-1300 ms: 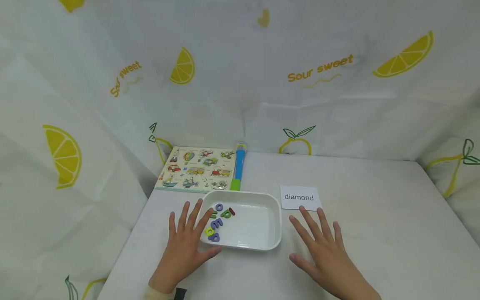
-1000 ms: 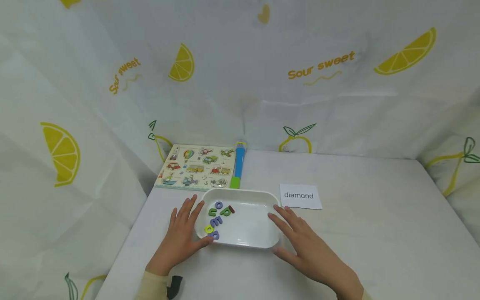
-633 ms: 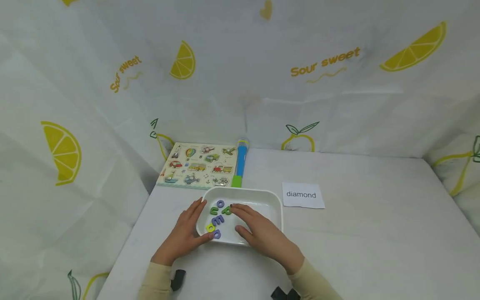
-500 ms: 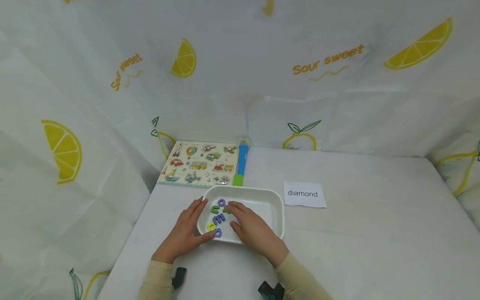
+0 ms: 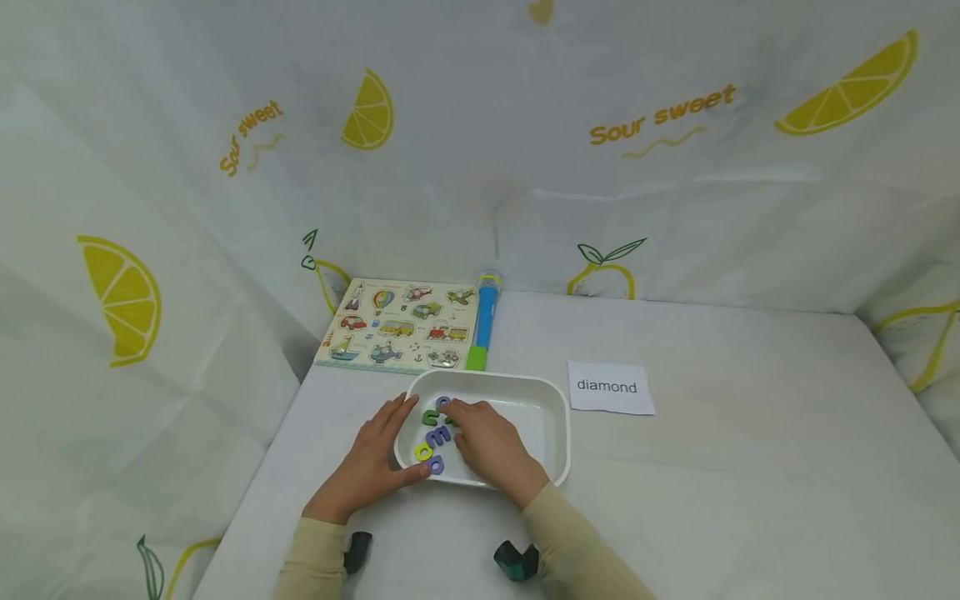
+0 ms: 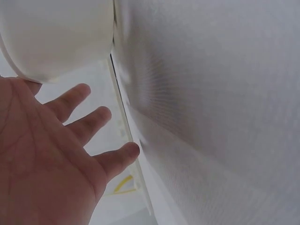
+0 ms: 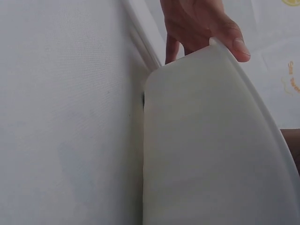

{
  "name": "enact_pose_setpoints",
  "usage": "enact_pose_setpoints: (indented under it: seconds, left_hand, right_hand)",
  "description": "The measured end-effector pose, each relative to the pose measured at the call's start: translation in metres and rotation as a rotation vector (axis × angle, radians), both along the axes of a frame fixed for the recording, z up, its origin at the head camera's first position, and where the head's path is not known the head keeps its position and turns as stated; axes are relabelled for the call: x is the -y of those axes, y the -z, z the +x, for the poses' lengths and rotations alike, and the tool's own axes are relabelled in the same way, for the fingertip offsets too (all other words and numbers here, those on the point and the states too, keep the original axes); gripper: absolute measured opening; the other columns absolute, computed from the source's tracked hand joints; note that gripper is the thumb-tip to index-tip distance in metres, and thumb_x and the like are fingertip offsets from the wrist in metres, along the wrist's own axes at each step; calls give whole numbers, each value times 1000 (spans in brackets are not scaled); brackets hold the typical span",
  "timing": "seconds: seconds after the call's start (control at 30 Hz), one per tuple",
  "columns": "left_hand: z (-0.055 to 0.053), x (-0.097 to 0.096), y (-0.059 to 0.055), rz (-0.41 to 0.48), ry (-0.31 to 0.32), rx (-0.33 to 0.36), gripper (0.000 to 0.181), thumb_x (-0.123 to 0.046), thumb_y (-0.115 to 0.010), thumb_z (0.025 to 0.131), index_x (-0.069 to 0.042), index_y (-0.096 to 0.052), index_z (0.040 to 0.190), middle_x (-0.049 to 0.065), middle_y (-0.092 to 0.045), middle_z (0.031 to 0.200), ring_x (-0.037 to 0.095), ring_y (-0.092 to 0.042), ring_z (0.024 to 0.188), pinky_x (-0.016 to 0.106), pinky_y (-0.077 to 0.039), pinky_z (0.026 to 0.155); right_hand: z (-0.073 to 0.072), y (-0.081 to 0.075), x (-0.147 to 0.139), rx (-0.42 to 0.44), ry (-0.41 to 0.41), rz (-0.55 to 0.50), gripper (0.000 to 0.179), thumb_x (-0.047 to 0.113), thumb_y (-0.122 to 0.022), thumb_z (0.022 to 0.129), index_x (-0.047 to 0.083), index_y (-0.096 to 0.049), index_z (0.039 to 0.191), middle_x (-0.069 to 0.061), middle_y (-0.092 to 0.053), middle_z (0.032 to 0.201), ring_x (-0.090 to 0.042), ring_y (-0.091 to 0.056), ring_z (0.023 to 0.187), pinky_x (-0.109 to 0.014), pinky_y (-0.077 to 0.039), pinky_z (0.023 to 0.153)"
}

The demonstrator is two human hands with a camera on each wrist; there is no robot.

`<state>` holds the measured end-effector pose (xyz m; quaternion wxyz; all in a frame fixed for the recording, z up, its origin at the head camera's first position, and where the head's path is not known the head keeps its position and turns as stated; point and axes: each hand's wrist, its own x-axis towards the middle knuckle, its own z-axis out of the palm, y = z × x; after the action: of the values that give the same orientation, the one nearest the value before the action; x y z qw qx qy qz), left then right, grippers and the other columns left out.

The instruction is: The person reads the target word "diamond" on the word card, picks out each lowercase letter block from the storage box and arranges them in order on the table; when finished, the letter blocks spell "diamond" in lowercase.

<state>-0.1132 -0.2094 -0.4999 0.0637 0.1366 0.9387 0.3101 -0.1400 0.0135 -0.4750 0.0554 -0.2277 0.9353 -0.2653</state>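
Observation:
My left hand (image 5: pixel 367 467) holds the left end of the white tray (image 5: pixel 536 425), its thumb over the near rim and its fingers along the left side. In the left wrist view the other fingers spread out beside the tray. My right hand (image 5: pixel 491 446) reaches into the tray, index fingertip at the purple ring-shaped letter (image 5: pixel 443 402), thumb apart from it. Nearby lie a green n (image 5: pixel 431 417), a purple m (image 5: pixel 437 436), a yellow letter (image 5: pixel 423 452) and a purple letter (image 5: pixel 436 466). The right hand covers most of a green letter (image 5: pixel 451 421) and hides the dark red piece.
A picture board of vehicles (image 5: pixel 397 329) and a blue toy microphone (image 5: pixel 486 317) lie behind the tray. Right of it is a card reading "diamond" (image 5: pixel 611 387). A lemon-print cloth (image 5: pixel 450 200) hangs behind the table.
My right hand has moved left from beside the tray into it, over the letters. My left hand has come down to the tray's left end and stays there. The view has shifted slightly.

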Motion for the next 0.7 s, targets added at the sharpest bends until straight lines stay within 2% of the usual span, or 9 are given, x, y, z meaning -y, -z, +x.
enact_pose_setpoints:
  seconds: [0.13,0.3,0.4,0.6,0.7]
  left_hand:
    - [-1,0,0,-5,-4,8,101,-56,-78,82,-25,-26,162,12,-21,166,43,-20,150,69,-30,111]
    - [-2,-1,0,-1,-10,28,102,-55,-79,81,-24,-26,162,13,-22,166,41,-17,151,67,-18,117]
    - [-2,-1,-1,3,-13,37,103,-55,-80,80,-23,-25,162,13,-21,166,40,-16,152,67,-12,118]
    - [-2,-2,-2,1,-17,55,105,-54,-80,80,-23,-24,163,13,-21,166,40,-15,152,65,-11,119]
    - [-2,-3,-1,-2,-20,67,105,-55,-80,80,-25,-23,163,13,-20,167,40,-13,152,65,-10,119]
  right_hand:
    - [-4,0,3,-10,27,8,41,6,-70,93,16,-69,133,-5,-70,123,-26,-63,109,-42,-57,85]
    - [-8,3,6,-31,57,23,35,1,-70,91,18,-76,122,-5,-72,104,-23,-60,91,-36,-56,71]
    - [-9,4,7,-35,72,36,36,-4,-71,88,17,-78,117,-3,-72,101,-20,-56,89,-34,-54,70]
    - [-9,4,7,-28,94,39,41,-12,-72,80,12,-78,112,-2,-74,99,-19,-54,85,-33,-54,73]
    - [-9,4,7,-63,95,64,39,-11,-73,80,13,-78,110,-2,-72,98,-20,-54,85,-33,-54,71]
